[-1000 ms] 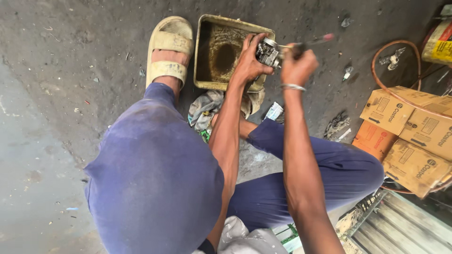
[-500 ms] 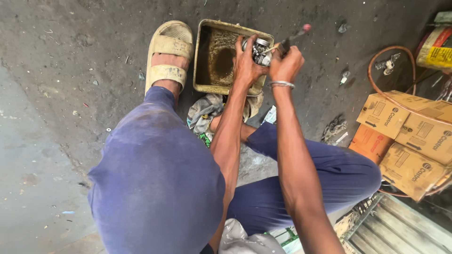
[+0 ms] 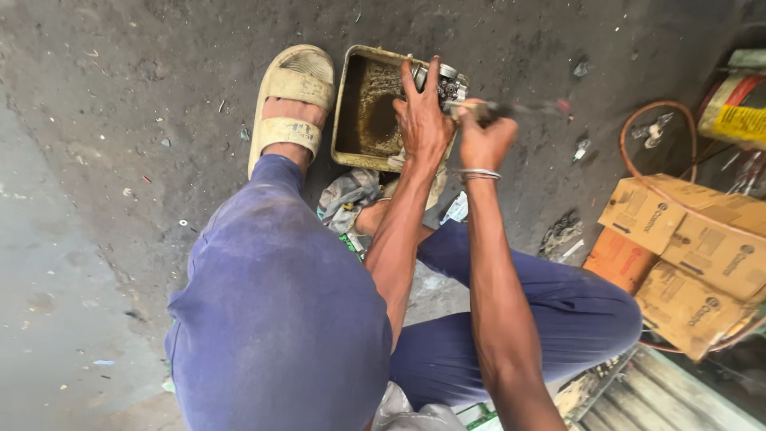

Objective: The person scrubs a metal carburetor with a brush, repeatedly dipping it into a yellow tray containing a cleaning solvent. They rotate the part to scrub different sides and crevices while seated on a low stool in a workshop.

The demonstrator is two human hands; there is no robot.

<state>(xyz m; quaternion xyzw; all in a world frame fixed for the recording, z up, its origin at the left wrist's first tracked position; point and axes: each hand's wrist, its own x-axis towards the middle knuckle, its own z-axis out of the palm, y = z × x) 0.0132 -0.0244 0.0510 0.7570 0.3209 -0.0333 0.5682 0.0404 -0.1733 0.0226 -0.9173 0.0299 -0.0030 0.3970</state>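
While I watch from the head view, the left hand is clamped around one small metal engine part, held over the right edge of the tray. The right hand is closed on one screwdriver; its long axis runs left to right, tip against the part, reddish handle end pointing right, blurred. The part looks grey, greasy, lumpy; I cannot tell which way it faces. One tray, rectangular, dirty tan, brown sludge inside, sits on the floor. One sandal lies just beside the tray's left edge. One rag lies near its bottom edge. Three cardboard boxes stack at right, with one orange hose looped over them.
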